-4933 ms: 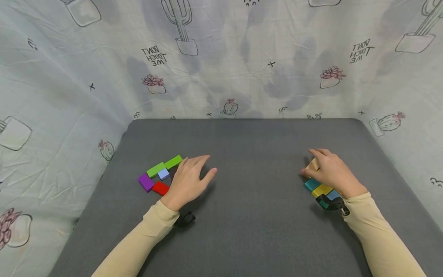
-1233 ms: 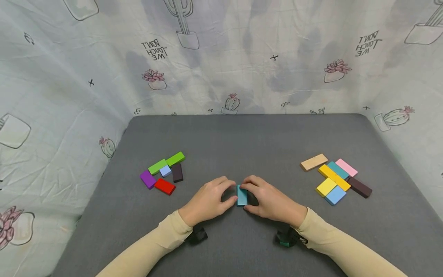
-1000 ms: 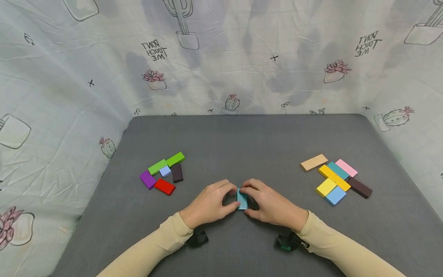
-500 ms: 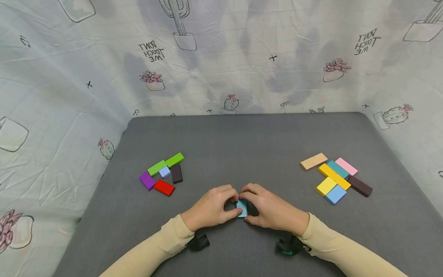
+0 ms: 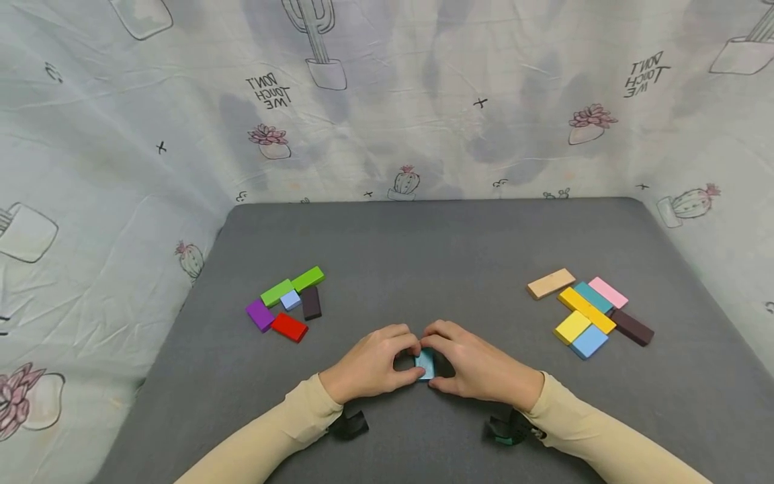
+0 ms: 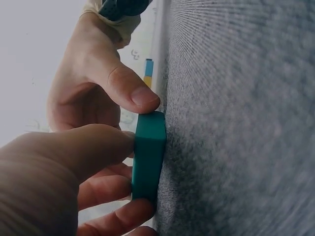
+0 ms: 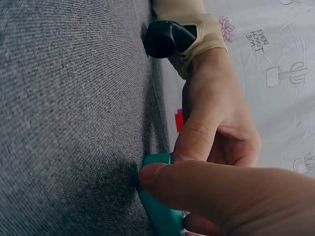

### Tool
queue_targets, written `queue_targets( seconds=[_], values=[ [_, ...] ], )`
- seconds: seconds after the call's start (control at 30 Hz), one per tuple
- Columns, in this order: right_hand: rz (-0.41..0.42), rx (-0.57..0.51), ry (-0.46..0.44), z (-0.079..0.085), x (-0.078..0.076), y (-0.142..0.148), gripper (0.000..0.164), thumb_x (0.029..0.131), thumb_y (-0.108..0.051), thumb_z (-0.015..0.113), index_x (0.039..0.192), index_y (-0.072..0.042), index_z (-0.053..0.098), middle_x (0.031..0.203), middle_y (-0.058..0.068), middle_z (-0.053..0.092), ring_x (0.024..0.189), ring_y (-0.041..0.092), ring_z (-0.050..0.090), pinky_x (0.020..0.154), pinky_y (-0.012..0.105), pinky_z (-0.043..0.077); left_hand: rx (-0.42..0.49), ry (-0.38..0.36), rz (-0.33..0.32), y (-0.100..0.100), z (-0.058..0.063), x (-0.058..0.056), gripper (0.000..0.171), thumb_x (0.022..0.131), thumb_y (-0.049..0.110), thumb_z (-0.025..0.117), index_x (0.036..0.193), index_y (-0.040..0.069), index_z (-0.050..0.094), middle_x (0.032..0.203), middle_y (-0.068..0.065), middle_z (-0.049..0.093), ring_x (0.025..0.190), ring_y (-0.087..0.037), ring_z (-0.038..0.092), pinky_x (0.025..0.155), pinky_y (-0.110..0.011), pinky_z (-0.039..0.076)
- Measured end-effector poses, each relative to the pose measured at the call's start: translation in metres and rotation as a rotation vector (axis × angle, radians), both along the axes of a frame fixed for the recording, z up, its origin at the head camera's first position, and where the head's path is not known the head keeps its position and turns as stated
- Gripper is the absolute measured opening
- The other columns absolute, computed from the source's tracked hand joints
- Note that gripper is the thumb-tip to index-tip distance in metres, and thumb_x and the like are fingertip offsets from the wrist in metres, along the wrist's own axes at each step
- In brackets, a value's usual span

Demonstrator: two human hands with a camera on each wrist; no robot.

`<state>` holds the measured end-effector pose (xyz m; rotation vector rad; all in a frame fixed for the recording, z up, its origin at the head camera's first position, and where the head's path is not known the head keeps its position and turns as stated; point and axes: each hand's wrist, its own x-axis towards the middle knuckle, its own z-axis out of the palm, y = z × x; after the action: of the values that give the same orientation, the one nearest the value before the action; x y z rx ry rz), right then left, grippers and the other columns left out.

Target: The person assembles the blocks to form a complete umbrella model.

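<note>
A flat teal block (image 5: 425, 363), paler in the head view, lies on the grey table between both hands. From its left side my left hand (image 5: 377, 361) holds it, thumb tip over the face and fingers curled at the far end. My right hand (image 5: 480, 363) grips the right side, with the thumb at the near corner and the index finger at the far one. The left wrist view shows the teal block (image 6: 149, 152) against the cloth, right thumb touching its near end. In the right wrist view fingers partly hide the block (image 7: 162, 216).
At left lie two green blocks (image 5: 277, 293), a small blue one (image 5: 290, 300), a purple (image 5: 260, 315), a red (image 5: 289, 327) and a dark one (image 5: 311, 302). Several more, including tan (image 5: 551, 284), pink (image 5: 608, 292) and yellow (image 5: 572, 327), lie at right. Patterned cloth (image 5: 435, 101) surrounds the table.
Earlier the hands were apart, each by a side group of blocks. They came together on the teal block at the middle, which has since slid nearer the person and now stays about still.
</note>
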<state>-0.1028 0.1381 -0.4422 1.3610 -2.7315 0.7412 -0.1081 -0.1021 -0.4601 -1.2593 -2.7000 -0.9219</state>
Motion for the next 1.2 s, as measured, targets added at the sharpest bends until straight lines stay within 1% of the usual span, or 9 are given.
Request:
queue_targets(
  seconds=[0.23,0.47,0.63,0.77,0.87,1.03,1.2],
  values=[
    [-0.004,0.007,-0.010,-0.001,0.001,0.001,0.048,0.084,-0.029,0.089,0.122,-0.010,0.068,0.126,0.002,0.059,0.108,0.014,0.061,0.089,0.031,0.056,-0.004,-0.009,0.001,0.001,-0.002,0.000,0.020,0.091,0.029,0.082,0.100,0.017,0.069,0.096,0.006,0.062,0.081,-0.007,0.054,0.072,-0.017,0.045],
    [-0.001,0.001,-0.005,-0.004,0.002,0.001,0.049,0.083,-0.030,0.090,0.123,-0.011,0.068,0.126,0.002,0.059,0.109,0.014,0.061,0.089,0.031,0.056,0.013,-0.023,-0.002,0.000,-0.004,0.002,0.020,0.091,0.028,0.083,0.100,0.016,0.069,0.096,0.005,0.062,0.082,-0.007,0.055,0.073,-0.018,0.046],
    [-0.014,0.004,0.004,-0.001,0.001,0.007,0.056,0.083,-0.032,0.090,0.128,-0.008,0.067,0.129,0.002,0.059,0.113,0.016,0.061,0.092,0.034,0.056,0.021,-0.019,-0.013,0.001,-0.005,0.001,0.019,0.091,0.028,0.082,0.098,0.018,0.068,0.093,0.006,0.060,0.080,-0.006,0.053,0.071,-0.015,0.044],
    [-0.071,-0.005,0.028,0.006,-0.001,0.020,0.059,0.082,-0.031,0.091,0.130,-0.005,0.067,0.129,0.004,0.060,0.114,0.018,0.063,0.091,0.036,0.057,0.030,-0.012,-0.020,0.001,-0.005,0.000,0.019,0.091,0.027,0.082,0.097,0.017,0.067,0.092,0.005,0.060,0.079,-0.007,0.054,0.071,-0.015,0.044],
    [-0.127,-0.012,0.054,0.009,-0.001,0.034,0.057,0.081,-0.027,0.092,0.128,-0.005,0.068,0.128,0.004,0.061,0.112,0.018,0.064,0.089,0.038,0.057,0.031,-0.013,-0.015,0.001,-0.005,0.000,0.019,0.091,0.026,0.082,0.097,0.017,0.066,0.093,0.004,0.061,0.081,-0.007,0.056,0.072,-0.016,0.046],
    [-0.216,-0.029,0.116,0.008,0.002,0.060,0.055,0.078,-0.020,0.093,0.124,-0.003,0.069,0.126,0.005,0.063,0.110,0.019,0.065,0.087,0.039,0.058,0.024,-0.020,-0.002,0.002,-0.005,0.001,0.018,0.091,0.025,0.082,0.097,0.017,0.066,0.094,0.006,0.061,0.083,-0.007,0.057,0.074,-0.019,0.047],
    [-0.315,-0.039,0.171,0.006,0.007,0.086,0.054,0.074,-0.015,0.094,0.121,-0.004,0.070,0.123,0.005,0.065,0.106,0.021,0.067,0.083,0.042,0.059,0.019,-0.024,-0.002,0.001,-0.005,0.002,0.018,0.091,0.026,0.081,0.097,0.017,0.066,0.094,0.006,0.061,0.084,-0.007,0.057,0.075,-0.019,0.047]
  ],
)
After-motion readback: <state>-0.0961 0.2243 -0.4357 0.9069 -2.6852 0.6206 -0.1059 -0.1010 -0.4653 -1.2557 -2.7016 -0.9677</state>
